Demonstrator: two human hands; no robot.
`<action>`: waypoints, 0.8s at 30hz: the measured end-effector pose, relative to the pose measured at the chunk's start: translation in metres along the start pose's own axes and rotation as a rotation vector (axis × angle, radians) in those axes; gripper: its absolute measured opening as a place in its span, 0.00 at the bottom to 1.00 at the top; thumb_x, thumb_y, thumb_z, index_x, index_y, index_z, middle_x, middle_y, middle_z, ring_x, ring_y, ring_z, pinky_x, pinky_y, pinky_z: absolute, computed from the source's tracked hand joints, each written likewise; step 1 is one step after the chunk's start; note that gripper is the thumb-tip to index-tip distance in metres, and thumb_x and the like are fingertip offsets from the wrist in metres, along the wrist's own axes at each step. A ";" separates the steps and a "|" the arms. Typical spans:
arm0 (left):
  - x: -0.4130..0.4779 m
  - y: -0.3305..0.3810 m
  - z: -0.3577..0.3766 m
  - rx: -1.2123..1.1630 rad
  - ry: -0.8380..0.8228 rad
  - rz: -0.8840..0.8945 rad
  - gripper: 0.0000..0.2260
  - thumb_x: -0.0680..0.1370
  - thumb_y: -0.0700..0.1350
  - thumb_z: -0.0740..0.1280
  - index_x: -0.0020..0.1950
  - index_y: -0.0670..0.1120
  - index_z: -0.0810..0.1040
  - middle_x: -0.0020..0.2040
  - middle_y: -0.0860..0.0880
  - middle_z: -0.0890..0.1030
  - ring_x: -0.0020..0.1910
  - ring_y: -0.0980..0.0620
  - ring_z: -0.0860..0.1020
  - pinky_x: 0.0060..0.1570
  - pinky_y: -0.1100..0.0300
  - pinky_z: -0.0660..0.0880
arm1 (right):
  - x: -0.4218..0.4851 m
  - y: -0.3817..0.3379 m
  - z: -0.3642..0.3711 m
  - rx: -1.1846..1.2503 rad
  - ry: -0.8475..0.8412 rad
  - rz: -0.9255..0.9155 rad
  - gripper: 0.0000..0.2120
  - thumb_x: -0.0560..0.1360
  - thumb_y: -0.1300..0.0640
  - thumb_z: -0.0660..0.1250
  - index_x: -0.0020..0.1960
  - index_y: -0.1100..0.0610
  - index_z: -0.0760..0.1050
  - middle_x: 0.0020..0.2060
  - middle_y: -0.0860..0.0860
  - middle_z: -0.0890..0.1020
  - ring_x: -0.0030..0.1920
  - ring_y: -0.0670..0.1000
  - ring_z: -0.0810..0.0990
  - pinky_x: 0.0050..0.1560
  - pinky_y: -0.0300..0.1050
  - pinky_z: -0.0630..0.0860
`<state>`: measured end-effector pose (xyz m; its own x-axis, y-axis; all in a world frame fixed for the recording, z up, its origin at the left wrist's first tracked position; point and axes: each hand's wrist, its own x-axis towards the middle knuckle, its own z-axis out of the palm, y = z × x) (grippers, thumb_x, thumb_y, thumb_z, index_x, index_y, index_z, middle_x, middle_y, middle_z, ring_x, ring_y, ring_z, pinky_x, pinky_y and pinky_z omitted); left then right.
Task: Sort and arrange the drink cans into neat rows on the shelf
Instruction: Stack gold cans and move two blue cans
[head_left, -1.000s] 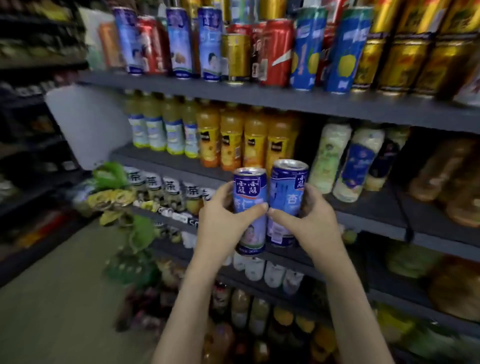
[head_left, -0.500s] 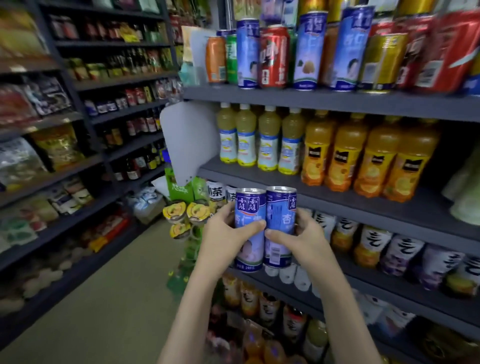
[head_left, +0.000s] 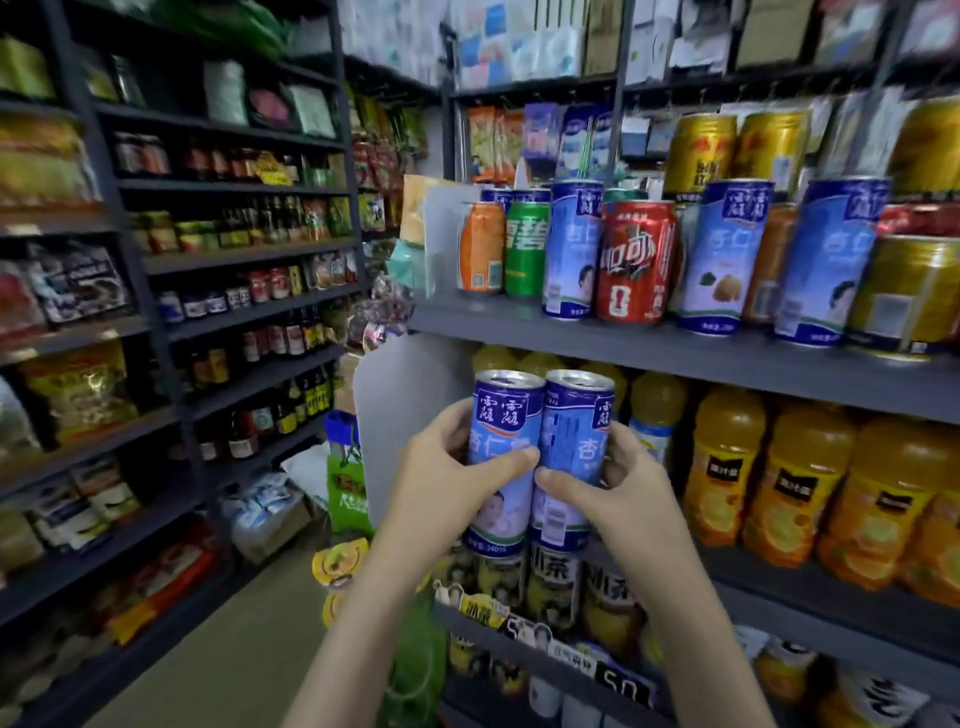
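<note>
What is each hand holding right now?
The left hand grips the left can.
The right hand grips the right can.

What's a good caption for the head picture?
Left hand grips left can, right hand grips right can, below the shelf.

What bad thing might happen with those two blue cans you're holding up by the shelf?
1. The left hand grips the left blue can and the right hand grips the right blue can, both in mid-air; one might slip and fall.
2. The can shelf above looks crowded along its front, so pushing these in might knock the red can off the edge.
</note>
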<state>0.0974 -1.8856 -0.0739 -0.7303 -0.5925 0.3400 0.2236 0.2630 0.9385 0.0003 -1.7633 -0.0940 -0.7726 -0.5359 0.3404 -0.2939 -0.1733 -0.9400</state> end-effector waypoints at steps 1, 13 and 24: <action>0.011 0.005 -0.003 -0.003 -0.002 0.018 0.18 0.69 0.37 0.75 0.56 0.48 0.78 0.48 0.54 0.85 0.47 0.57 0.82 0.45 0.64 0.79 | 0.010 -0.005 0.001 0.004 -0.008 -0.015 0.23 0.67 0.65 0.75 0.56 0.48 0.74 0.48 0.40 0.83 0.47 0.39 0.82 0.42 0.33 0.78; 0.123 0.071 -0.085 -0.215 -0.048 0.252 0.19 0.62 0.45 0.73 0.52 0.46 0.81 0.45 0.48 0.85 0.42 0.51 0.83 0.37 0.63 0.77 | 0.106 -0.068 0.065 -0.038 0.111 -0.296 0.24 0.68 0.55 0.74 0.62 0.49 0.72 0.53 0.43 0.82 0.52 0.42 0.81 0.54 0.46 0.78; 0.211 0.061 -0.130 -0.246 -0.190 0.311 0.19 0.64 0.44 0.73 0.54 0.44 0.80 0.45 0.47 0.85 0.45 0.49 0.83 0.44 0.57 0.80 | 0.195 -0.062 0.117 -0.523 0.528 -0.254 0.35 0.70 0.52 0.74 0.72 0.57 0.64 0.57 0.48 0.68 0.62 0.51 0.71 0.57 0.36 0.65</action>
<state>0.0411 -2.0939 0.0628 -0.7044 -0.3573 0.6133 0.5821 0.2038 0.7872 -0.0666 -1.9541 0.0277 -0.7732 -0.0458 0.6325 -0.6227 0.2436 -0.7436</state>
